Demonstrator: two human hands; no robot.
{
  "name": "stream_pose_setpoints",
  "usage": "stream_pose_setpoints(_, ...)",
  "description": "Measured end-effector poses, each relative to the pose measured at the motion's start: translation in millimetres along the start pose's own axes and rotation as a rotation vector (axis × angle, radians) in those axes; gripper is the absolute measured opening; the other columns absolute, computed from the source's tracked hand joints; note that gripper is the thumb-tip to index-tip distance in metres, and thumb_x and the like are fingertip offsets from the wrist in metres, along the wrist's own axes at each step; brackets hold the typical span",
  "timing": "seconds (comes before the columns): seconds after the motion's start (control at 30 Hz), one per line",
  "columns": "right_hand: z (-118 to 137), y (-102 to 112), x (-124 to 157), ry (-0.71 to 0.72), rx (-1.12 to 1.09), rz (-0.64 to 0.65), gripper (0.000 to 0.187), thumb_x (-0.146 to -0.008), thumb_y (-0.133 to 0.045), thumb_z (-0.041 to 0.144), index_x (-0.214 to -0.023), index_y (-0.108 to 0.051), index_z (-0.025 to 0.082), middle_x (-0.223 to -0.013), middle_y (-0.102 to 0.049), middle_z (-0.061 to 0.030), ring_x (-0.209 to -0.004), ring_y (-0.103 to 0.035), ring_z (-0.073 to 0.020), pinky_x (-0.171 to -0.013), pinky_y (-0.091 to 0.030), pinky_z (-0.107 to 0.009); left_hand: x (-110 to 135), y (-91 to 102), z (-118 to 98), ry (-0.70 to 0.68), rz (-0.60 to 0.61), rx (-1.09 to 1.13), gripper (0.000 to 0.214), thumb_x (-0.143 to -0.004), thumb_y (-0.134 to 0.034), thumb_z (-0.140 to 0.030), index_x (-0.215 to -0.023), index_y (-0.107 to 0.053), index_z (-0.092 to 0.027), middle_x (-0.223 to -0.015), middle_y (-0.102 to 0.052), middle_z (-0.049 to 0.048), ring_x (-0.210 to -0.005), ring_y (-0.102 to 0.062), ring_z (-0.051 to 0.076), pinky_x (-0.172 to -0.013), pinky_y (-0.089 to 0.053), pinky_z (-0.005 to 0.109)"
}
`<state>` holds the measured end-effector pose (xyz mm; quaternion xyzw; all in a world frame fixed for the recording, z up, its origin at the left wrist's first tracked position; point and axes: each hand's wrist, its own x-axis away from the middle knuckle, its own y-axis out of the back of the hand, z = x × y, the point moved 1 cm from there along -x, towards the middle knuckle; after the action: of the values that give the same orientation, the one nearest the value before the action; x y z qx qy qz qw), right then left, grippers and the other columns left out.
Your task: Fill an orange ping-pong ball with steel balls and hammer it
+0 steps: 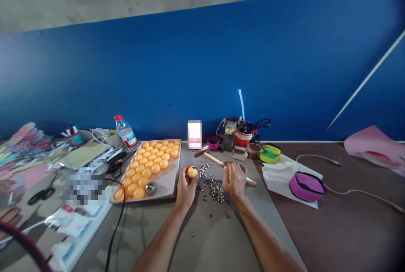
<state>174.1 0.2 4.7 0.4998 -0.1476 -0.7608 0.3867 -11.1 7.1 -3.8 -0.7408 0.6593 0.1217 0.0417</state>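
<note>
Right hand (234,179) is wrapped around the pale wooden handle of a hammer with a dark, narrow head (215,160), gripping it past the middle, so that a short stub of handle sticks out on the near right side. Left hand (186,185) holds a small, glossy orange ball (192,172) pinched between thumb and fingers at the far end of that hand. On top of the ball is a dark spot, too small to make out.

What counts is how hammer and ball lie to each other. The hammer's long axis slants from the near right to the far left, its head reaching leftward beyond the right hand. That head sits just to the far right of the ball, apart from it; how high it is above the grey work mat (202,255) cannot be told. The ball is to the left of the right hand, and the left hand alone touches it.

Between the two hands, a loose scatter of small, shiny silver metal beads (217,191) lies on the mat. Left of the left hand stands a shallow, white-rimmed tray (180,153) with rows of similar orange balls (155,169) and one shiny silver ball (151,188) near its near edge.
</note>
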Motion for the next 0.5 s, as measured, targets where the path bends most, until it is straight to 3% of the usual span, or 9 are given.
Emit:
stream_pose_setpoints(0.13, -0.8, 0.1, 0.0, 0.028, -0.015, 0.008, 0.026, -0.090, -0.034, 0.022, -0.078, -0.057, 0.018, -0.074, -0.063, -0.0042, -0.074, -0.053, -0.0166, -0.081, -0.028, -0.031, -0.2, 0.5, -0.9, -0.006, -0.042, -0.016, 0.041, -0.073, -0.063, -0.034, -0.108, -0.050, -0.017, -0.103, -0.058, 0.0085, -0.091, -0.057, 0.020, -0.083, -0.044, 0.033)
stream_pose_setpoints(0.33, -9.2, -1.1, 0.0, 0.029, -0.118, -0.124, 0.024, -0.089, -0.036, 0.020, -0.077, -0.057, 0.019, -0.072, -0.063, -0.0023, -0.070, -0.055, -0.0156, -0.077, -0.030, -0.031, -0.4, 1.2, 3.1, -0.022, -0.093, 0.035, 0.041, -0.068, -0.069, -0.033, -0.104, -0.055, -0.018, -0.097, -0.061, 0.0071, -0.089, -0.058, 0.020, -0.081, -0.044, 0.032)
stream_pose_setpoints(0.5, -8.1, -1.5, 2.4, 0.106, -0.104, -0.043, 0.024, -0.088, -0.039, 0.020, -0.073, -0.057, 0.019, -0.067, -0.062, -0.0012, -0.066, -0.054, -0.0151, -0.077, -0.028, -0.032, 0.0, 1.1, 1.9, -0.002, -0.112, 0.104, 0.040, -0.066, -0.070, -0.033, -0.101, -0.056, -0.018, -0.091, -0.061, 0.0051, -0.084, -0.058, 0.018, -0.077, -0.045, 0.030)
